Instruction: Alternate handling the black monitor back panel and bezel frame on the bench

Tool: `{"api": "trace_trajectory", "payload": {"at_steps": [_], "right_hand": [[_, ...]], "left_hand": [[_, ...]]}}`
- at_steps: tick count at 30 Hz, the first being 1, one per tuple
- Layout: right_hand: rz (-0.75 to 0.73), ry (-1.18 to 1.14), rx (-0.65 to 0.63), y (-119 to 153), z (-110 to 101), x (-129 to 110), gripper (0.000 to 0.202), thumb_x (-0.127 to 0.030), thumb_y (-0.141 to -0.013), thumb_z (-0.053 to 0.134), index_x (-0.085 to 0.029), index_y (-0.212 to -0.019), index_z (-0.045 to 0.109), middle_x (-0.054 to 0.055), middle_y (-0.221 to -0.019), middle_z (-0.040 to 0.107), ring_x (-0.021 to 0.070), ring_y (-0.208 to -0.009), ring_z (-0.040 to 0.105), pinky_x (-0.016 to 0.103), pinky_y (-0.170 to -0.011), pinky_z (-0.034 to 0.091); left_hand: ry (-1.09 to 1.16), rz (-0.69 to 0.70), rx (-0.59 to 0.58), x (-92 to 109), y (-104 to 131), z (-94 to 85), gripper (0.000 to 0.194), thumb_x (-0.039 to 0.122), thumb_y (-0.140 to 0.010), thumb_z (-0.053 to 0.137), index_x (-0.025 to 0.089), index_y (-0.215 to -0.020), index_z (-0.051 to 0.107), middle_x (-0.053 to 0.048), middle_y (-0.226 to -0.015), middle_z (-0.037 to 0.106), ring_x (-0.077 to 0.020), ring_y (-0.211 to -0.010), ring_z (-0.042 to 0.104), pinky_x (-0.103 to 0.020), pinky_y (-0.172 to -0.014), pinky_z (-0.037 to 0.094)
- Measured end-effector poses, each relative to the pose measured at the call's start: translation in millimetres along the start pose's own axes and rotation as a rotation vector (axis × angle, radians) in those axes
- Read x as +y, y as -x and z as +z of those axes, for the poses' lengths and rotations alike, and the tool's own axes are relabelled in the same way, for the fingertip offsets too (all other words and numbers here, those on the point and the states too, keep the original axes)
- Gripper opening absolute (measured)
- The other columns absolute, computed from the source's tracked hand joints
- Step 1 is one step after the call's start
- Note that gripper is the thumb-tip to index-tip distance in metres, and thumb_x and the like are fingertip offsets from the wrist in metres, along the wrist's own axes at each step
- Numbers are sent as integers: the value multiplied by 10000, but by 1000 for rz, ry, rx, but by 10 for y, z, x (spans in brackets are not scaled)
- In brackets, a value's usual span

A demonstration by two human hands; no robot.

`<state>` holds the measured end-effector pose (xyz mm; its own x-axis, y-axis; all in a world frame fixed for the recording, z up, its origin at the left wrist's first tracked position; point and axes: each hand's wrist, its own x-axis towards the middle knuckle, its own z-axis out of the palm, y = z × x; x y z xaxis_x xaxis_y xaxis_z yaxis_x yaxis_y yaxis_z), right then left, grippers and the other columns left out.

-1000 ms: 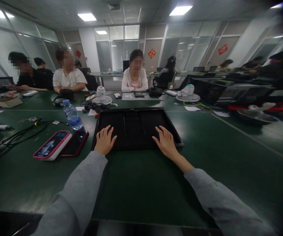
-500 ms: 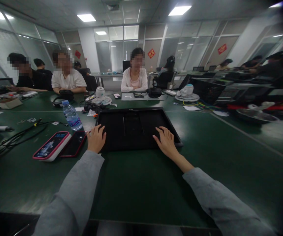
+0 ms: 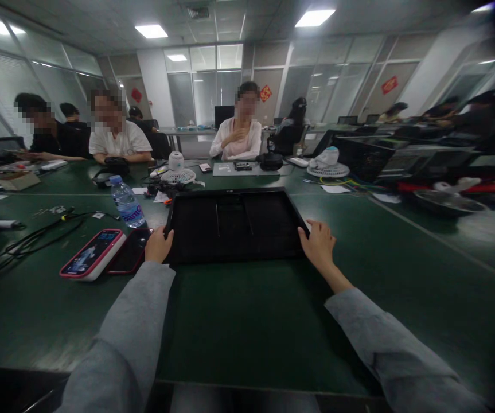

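Note:
A black monitor casing (image 3: 195,229), a shallow rectangular shell with a raised rim, lies flat on the green table in front of me. My left hand (image 3: 158,245) is at its left edge, thumb on the rim and fingers curled round the outer side. At the right edge, my right hand (image 3: 318,244) holds the rim the same way, with the thumb inside and the fingers outside. Just left of my left hand lie a dark phone with a red edge (image 3: 129,255) and a thicker phone in a pink and white case (image 3: 92,253).
A water bottle (image 3: 127,202) stands beyond the phones, with black cables (image 3: 36,235) farther left. Small white fans (image 3: 177,169) and a grey board (image 3: 225,170) lie on the table's far part. Across the table sits a person in a white top (image 3: 247,137).
My hands have moved outward from the casing's inner face to its left and right edges and closed on them. The person opposite has raised a hand to the chest.

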<state>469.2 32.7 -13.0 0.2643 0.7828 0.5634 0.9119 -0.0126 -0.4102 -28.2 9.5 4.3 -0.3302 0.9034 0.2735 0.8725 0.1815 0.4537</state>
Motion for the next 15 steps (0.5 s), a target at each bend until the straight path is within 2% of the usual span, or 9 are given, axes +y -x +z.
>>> {"api": "trace_trajectory", "payload": {"at_steps": [6, 15], "right_hand": [[93, -297, -139, -127, 183, 281, 472, -354, -868, 473, -150, -1277, 588, 165, -1109, 681, 304, -1029, 641, 485, -957, 492], [107, -370, -164, -170, 243, 394, 482, -370, -846, 512, -178, -1278, 607, 153, -1106, 707, 312, -1042, 668, 504, -968, 510]], "left_hand": [[-10, -70, -41, 20, 6, -29, 504, 496, -975, 444, 205, -1367, 569, -162, -1265, 688, -318, -1181, 645, -437, -976, 495], [28, -76, -56, -49, -46, 35, 537, 526, -969, 444, 198, -1382, 546, -177, -1262, 690, -316, -1198, 644, -427, -977, 490]]}}
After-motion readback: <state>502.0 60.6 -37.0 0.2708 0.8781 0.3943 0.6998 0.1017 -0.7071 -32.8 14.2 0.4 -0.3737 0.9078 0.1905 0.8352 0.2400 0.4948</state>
